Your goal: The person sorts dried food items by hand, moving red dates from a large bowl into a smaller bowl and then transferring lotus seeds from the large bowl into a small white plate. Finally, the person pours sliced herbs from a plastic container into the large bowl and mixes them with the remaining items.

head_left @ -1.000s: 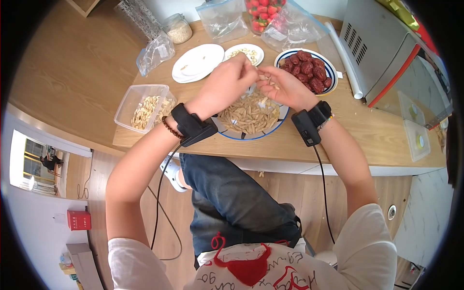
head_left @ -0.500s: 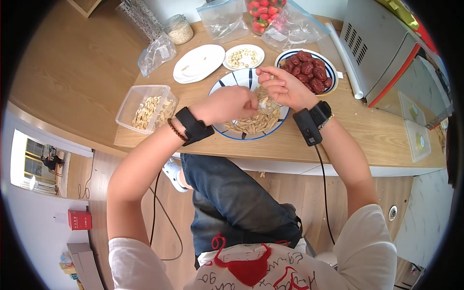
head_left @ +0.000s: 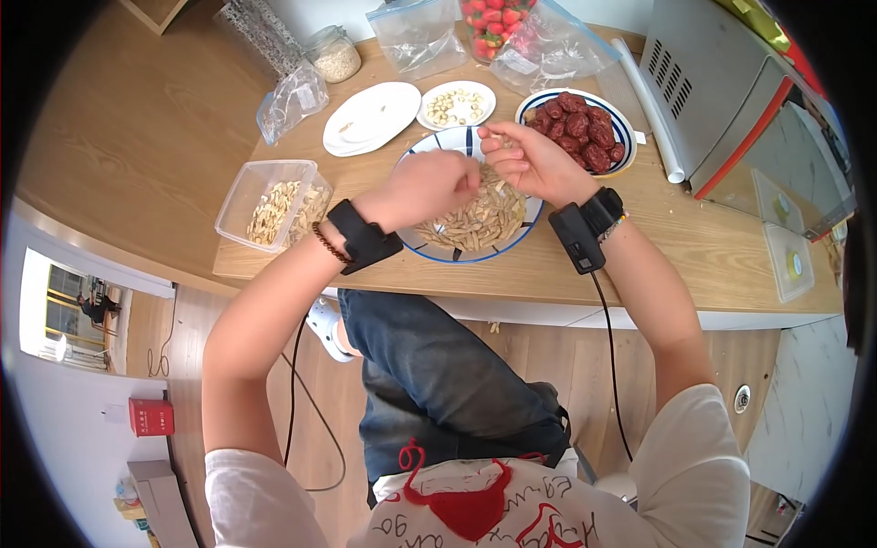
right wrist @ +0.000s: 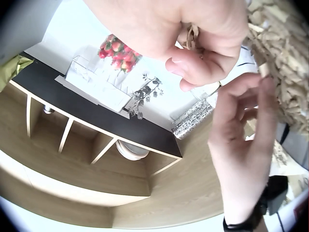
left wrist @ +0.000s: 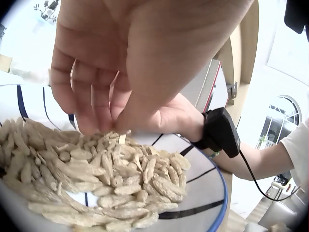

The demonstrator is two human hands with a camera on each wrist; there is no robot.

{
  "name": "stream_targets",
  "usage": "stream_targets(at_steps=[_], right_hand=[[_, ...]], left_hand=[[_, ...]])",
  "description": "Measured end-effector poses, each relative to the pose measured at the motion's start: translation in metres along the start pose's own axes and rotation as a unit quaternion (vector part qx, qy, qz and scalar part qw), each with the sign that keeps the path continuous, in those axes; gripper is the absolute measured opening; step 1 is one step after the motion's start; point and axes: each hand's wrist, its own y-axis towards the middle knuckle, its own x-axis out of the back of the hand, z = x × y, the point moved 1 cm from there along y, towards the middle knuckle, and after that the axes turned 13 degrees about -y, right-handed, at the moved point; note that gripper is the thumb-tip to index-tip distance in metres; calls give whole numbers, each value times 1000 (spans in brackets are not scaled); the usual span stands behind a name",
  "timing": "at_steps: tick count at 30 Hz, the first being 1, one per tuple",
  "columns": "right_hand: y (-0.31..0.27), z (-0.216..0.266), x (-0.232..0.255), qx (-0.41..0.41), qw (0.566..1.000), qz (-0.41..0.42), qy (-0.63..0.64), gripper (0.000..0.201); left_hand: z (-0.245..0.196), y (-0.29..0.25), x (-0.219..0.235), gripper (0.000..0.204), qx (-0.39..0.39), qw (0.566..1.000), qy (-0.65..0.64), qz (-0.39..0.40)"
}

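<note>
A white plate [head_left: 532, 219] with blue stripes and a blue rim is heaped with pale, wrinkled dried roots [left wrist: 125, 193]. Over the heap, my left hand [head_left: 429, 187] points its fingers down, thumb and fingertips pinching a small dried root [right wrist: 263, 70] at the pile's surface. My right hand [head_left: 539, 164] is raised above the plate's right side, palm turned up and fingers curled. Inside that curl, a few dried roots [right wrist: 192, 36] show in the right wrist view; most of what it holds is hidden by the fingers.
Left of the plate stands a clear plastic box [head_left: 265, 205] of pale slices. Behind are a white plate [head_left: 373, 119], a small dish [head_left: 489, 99] of round pale seeds and a bowl [head_left: 628, 137] of red dates. Plastic bags [head_left: 416, 41] and a grey oven [head_left: 731, 100] stand farther back.
My left hand has come away from the right hand, down and left to the heap of dried roots. The right hand's fingers have curled in over the pieces and it stays raised.
</note>
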Motion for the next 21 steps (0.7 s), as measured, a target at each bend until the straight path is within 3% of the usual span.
stream_targets(at_steps=[4,8,11,14,17,21], right_hand=[[2,-1,5,0,1000,8,-20,17],[0,-2,-10,-11,996,-64,-67,18],[0,-1,-8,4,996,-18,-85,18],[2,0,-3,3,999,-4,-50,17],[2,3,1,32,999,10,-21,15],[1,5,-2,26,996,49,76,13]], left_hand=[[1,3,21,13,44,986,-1,-159],[-6,6,34,15,-14,974,-25,-226],[-12,9,29,16,-51,970,41,-233],[-16,6,24,19,-8,973,38,-227],[-9,2,21,22,103,976,12,-191],[1,-2,10,20,123,987,-48,-96]])
